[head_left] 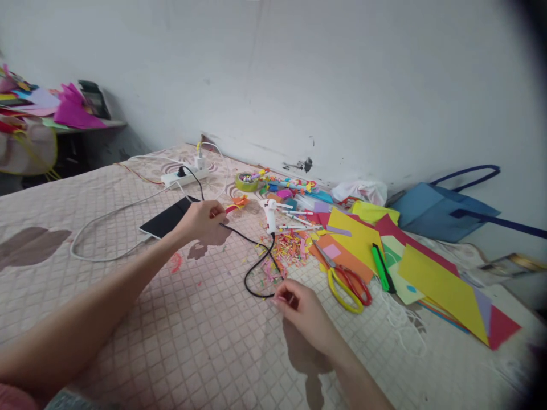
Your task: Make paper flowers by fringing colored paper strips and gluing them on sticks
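My left hand (204,221) is closed around the black cord (252,267) of a white glue gun (270,215), near a black tablet (168,218). My right hand (301,310) pinches the same cord lower down, where it loops on the bedspread. The glue gun stands upright between both hands, beside a heap of shredded coloured paper (288,250). The cord runs back to a white power strip (184,177).
Yellow-handled scissors (346,282), a green cutter (382,266), coloured paper sheets (431,279), pens and a tape roll (247,182) lie to the right. A blue bag (444,210) leans on the wall. White cables (111,228) trail left. A side table with paper (64,111) stands far left.
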A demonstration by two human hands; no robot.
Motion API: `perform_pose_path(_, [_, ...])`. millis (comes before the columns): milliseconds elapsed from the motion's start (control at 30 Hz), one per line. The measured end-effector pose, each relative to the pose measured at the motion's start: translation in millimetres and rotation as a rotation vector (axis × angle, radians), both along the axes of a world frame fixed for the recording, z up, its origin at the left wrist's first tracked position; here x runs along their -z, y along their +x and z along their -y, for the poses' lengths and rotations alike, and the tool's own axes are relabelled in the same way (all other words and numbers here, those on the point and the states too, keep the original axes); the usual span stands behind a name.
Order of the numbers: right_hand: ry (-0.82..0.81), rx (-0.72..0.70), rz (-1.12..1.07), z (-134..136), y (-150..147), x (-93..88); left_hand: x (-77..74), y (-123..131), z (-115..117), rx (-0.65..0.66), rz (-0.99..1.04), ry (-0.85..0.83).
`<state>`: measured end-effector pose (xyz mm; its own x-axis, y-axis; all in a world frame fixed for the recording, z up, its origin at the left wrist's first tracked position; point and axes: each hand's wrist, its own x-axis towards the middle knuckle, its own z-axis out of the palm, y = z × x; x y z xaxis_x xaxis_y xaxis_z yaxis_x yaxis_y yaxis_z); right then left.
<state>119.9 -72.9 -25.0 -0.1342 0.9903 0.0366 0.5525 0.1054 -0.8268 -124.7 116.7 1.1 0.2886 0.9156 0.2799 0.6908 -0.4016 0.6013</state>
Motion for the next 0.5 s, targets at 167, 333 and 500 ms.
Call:
perform_pose_path(167, [0.032,0.016,-0.071,-31.2,8.8,-8.3,-2.8,-14.0,-3.8,0.01,-0.005,0.008])
perform_pose_path(333, [0.01,-0.134,-0.104,-83.8,-36.0,-14.4,0.3,-24.5,-15.0,0.042,0.02,-0.021])
perform_pose_path(500, [0.198,-0.015,0.019,-121.4,-44.1,-4.4,3.5,-33.0,-22.1,0.073,0.007,-0.045])
